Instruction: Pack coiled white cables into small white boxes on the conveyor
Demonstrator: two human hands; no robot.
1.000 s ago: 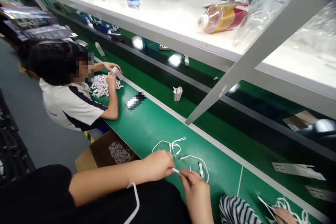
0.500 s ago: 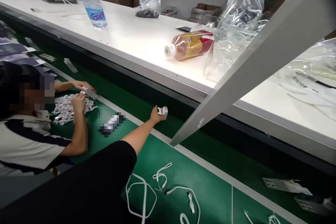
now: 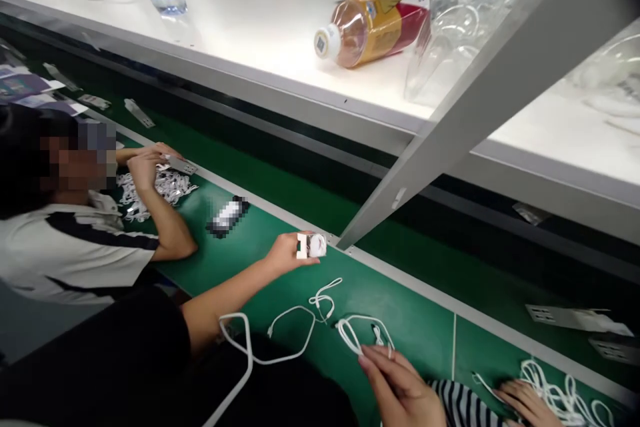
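Observation:
My left hand (image 3: 287, 253), bare below a black sleeve, is closed around a small white box (image 3: 302, 247). The box's open end faces me, and something white and rounded shows inside; I cannot make out what it is. Lower in the view, my right hand (image 3: 400, 380) pinches a looped white cable (image 3: 349, 335) between thumb and fingers. Just beyond it on the green table (image 3: 415, 320) lie a short knotted white cable (image 3: 325, 297) and a longer white cord (image 3: 307, 340). A thick white cord (image 3: 247, 353) loops close to the camera.
At left, a co-worker (image 3: 100, 233) handles a white strip beside a pile of small white cables (image 3: 160, 190). Another person's hand (image 3: 530, 403) rests near coiled cables (image 3: 565, 387) at right. A slanted metal post (image 3: 430, 147) and a shelf with bottles (image 3: 375, 27) stand ahead.
My left hand has drawn back toward me with the box, out from over the far side of the rail. My right hand has come into view with a looped cable, as has another person's hand.

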